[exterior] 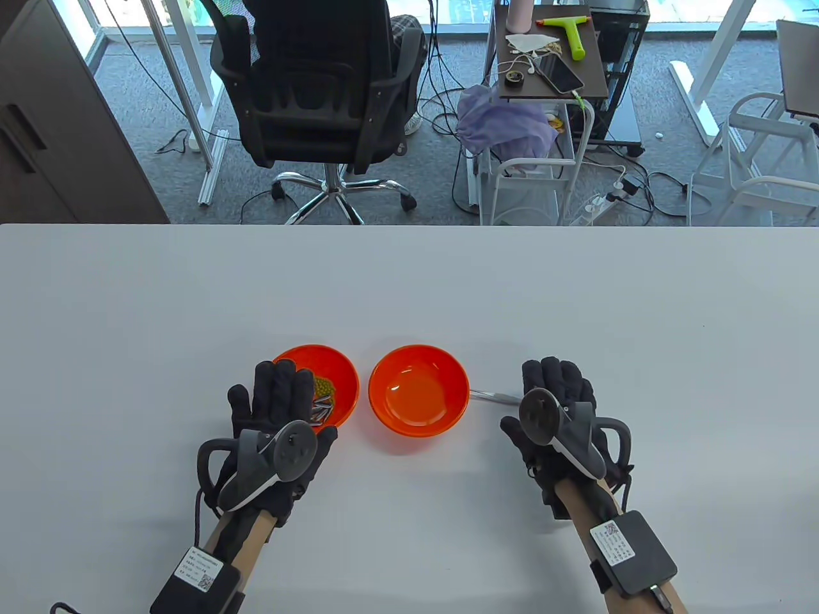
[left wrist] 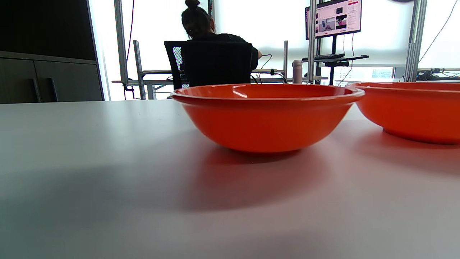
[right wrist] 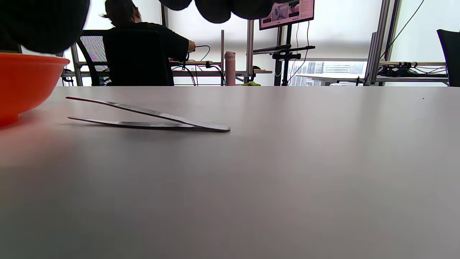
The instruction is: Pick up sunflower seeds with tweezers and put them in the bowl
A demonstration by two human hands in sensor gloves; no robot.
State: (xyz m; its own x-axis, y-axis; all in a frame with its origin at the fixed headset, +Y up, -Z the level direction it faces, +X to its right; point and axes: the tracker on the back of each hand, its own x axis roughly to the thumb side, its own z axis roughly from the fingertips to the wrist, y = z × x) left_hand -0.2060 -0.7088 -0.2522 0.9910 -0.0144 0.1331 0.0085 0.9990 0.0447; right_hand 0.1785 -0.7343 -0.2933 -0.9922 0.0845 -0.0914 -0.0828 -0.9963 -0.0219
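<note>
Two orange bowls stand side by side on the white table (exterior: 409, 281). The left bowl (exterior: 342, 380) holds sunflower seeds (exterior: 322, 409) and some green bits; it also shows in the left wrist view (left wrist: 266, 115). The right bowl (exterior: 419, 390) looks empty. Metal tweezers (exterior: 494, 396) lie flat on the table just right of it, tips toward the bowl, and show in the right wrist view (right wrist: 143, 117). My left hand (exterior: 275, 403) lies open, flat, over the left bowl's near-left edge. My right hand (exterior: 556, 390) lies open over the tweezers' rear end and holds nothing.
Beyond the table's far edge stand a black office chair (exterior: 320, 96) and a small cart (exterior: 550, 64) with a phone and a green squeegee. The right bowl's side (left wrist: 413, 111) shows at the right of the left wrist view.
</note>
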